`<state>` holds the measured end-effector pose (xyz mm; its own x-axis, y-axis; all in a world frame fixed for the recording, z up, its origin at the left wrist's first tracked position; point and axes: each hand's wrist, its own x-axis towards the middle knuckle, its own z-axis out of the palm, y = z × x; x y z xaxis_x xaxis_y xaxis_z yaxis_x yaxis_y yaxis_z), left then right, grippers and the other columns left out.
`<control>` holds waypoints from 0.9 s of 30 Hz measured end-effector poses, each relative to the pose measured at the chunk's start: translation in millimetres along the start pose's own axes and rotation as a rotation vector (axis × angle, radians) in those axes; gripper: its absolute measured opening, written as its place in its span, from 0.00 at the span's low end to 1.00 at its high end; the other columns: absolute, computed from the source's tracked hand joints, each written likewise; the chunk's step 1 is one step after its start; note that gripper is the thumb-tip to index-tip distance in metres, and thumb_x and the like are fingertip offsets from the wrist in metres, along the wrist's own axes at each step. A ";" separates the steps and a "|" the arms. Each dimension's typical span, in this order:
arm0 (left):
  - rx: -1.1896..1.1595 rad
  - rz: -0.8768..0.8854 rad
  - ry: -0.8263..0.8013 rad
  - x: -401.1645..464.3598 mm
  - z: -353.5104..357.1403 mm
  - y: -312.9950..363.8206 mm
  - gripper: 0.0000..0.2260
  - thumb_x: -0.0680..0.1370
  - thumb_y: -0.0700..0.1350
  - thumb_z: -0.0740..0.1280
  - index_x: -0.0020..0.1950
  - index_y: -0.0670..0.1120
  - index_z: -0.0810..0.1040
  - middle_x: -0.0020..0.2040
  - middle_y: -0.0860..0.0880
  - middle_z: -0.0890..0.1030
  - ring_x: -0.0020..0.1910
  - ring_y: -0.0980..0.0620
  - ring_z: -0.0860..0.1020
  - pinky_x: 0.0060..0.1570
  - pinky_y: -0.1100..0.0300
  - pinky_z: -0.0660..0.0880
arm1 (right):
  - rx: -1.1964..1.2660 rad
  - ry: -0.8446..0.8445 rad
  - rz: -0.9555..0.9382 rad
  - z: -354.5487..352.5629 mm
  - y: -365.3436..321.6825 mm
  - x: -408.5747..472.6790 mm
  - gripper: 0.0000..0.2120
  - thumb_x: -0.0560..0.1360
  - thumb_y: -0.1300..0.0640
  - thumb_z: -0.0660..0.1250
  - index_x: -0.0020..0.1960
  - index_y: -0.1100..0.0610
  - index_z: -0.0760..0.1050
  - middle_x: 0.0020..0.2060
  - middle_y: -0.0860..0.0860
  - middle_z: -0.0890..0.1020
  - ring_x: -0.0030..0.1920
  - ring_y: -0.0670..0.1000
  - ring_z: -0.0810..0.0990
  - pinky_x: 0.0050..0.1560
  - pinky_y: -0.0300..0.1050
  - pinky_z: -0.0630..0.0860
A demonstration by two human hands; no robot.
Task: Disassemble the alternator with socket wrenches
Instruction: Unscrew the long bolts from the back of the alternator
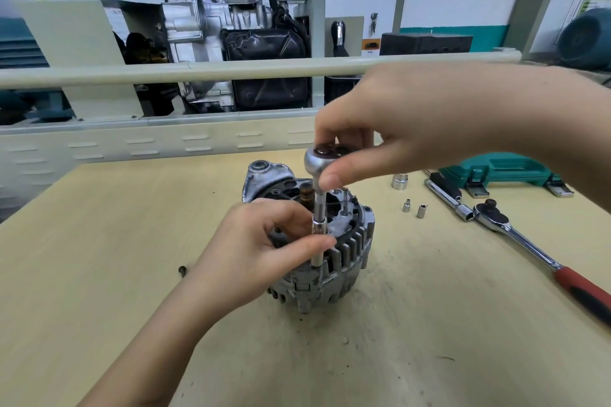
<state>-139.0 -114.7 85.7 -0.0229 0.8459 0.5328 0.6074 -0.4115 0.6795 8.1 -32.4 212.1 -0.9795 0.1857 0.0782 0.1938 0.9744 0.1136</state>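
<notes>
My right hand pinches the round head of the small ratchet from above, thumb and fingers curled round its rim. My left hand pinches the extension and socket below it, thumb and forefinger closed on the shaft to keep it upright. The lower tip of the socket sits at the outer edge of the alternator, by the cooling fins; I cannot tell whether it is fully seated on a bolt head.

The alternator stands on end at the middle of the wooden table, shaft up. I judge it heavy and rigid, a cast metal housing that stays put under light turning, but it may rock or spin if I pull hard. The ribbed side of the housing looks the best place to steady it. The socket stack is thin, smooth metal and likely slippery, so it could tilt off the bolt.

Well to the right lie a larger ratchet, loose sockets and a green tool case.
</notes>
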 end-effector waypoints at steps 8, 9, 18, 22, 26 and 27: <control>-0.107 -0.069 -0.114 -1.7 -4.2 -1.5 0.11 0.67 0.57 0.67 0.48 0.59 0.80 0.42 0.57 0.83 0.42 0.61 0.81 0.41 0.67 0.77 | 0.079 -0.037 -0.037 -1.3 0.5 -2.3 0.24 0.67 0.36 0.57 0.51 0.51 0.77 0.39 0.42 0.78 0.40 0.42 0.74 0.42 0.40 0.70; -0.119 -0.067 -0.121 -1.8 -4.8 -1.6 0.11 0.68 0.57 0.67 0.49 0.58 0.80 0.43 0.56 0.83 0.42 0.59 0.81 0.42 0.64 0.78 | 0.080 -0.041 -0.041 -1.7 0.6 -2.4 0.22 0.68 0.39 0.58 0.53 0.51 0.77 0.41 0.42 0.79 0.42 0.42 0.74 0.44 0.41 0.70; -0.045 -0.031 -0.002 -0.2 -0.1 1.2 0.06 0.64 0.54 0.74 0.32 0.55 0.78 0.33 0.57 0.81 0.32 0.62 0.78 0.33 0.72 0.71 | 0.053 -0.008 -0.040 -2.9 -2.2 -2.4 0.27 0.61 0.32 0.52 0.44 0.52 0.74 0.30 0.43 0.75 0.38 0.43 0.73 0.38 0.39 0.69; -0.094 -0.056 -0.023 -1.1 -1.1 1.3 0.03 0.65 0.56 0.72 0.36 0.59 0.81 0.36 0.55 0.83 0.36 0.61 0.80 0.36 0.70 0.74 | 0.042 -0.005 -0.077 -1.6 -1.6 -4.3 0.26 0.64 0.33 0.55 0.46 0.52 0.75 0.32 0.41 0.75 0.38 0.42 0.72 0.38 0.37 0.69; -0.143 -0.061 -0.112 -1.8 -6.8 1.0 0.09 0.69 0.51 0.71 0.48 0.60 0.81 0.41 0.58 0.84 0.43 0.61 0.81 0.41 0.71 0.75 | 0.055 -0.036 -0.053 -2.3 0.8 -2.9 0.21 0.68 0.40 0.56 0.53 0.50 0.76 0.41 0.40 0.78 0.42 0.41 0.73 0.44 0.40 0.70; -0.151 -0.057 -0.115 -1.9 -7.2 0.9 0.10 0.69 0.49 0.70 0.48 0.61 0.81 0.41 0.59 0.84 0.43 0.61 0.81 0.42 0.72 0.74 | 0.068 -0.035 -0.053 -2.6 1.2 -2.7 0.21 0.69 0.42 0.57 0.55 0.51 0.76 0.43 0.40 0.78 0.43 0.40 0.74 0.46 0.41 0.70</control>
<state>-144.1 -119.1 88.9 0.0425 0.8989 0.4360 0.4811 -0.4009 0.7796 11.1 -32.0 214.6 -0.9898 0.1370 0.0394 0.1388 0.9891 0.0494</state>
